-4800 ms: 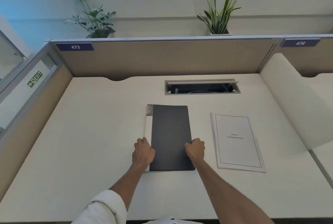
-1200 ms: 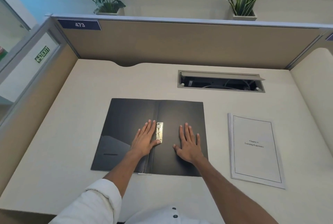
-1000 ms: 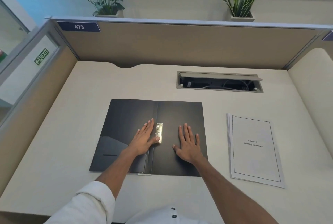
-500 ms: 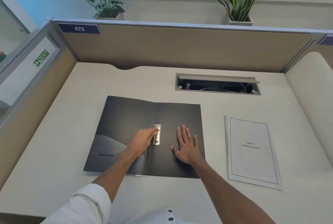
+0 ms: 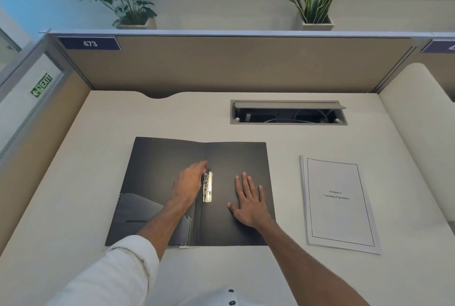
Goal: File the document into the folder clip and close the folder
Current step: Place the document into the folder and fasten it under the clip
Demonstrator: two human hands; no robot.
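The black folder (image 5: 236, 157) lies open flat on the desk. Its silver metal clip (image 5: 208, 186) sits just right of the spine, with its lever tilted up. My left hand (image 5: 188, 186) stands on edge against the clip's left side, fingers stretched along the lever and thumb hidden. My right hand (image 5: 248, 201) lies flat, fingers spread, on the folder's right inner cover. The white document (image 5: 337, 203), a stapled stack with a bordered title page, rests on the desk to the right of the folder, apart from it.
A recessed cable tray (image 5: 288, 113) with its lid raised is set into the desk behind the folder. Tan partition walls (image 5: 234, 64) enclose the desk (image 5: 86, 170) at the back and left, and a rounded white divider (image 5: 423, 133) at the right.
The folder went from shut to open flat. In the last second my left hand turned from flat beside the clip onto its edge against it, and the clip's lever has come up. My right hand stayed flat.
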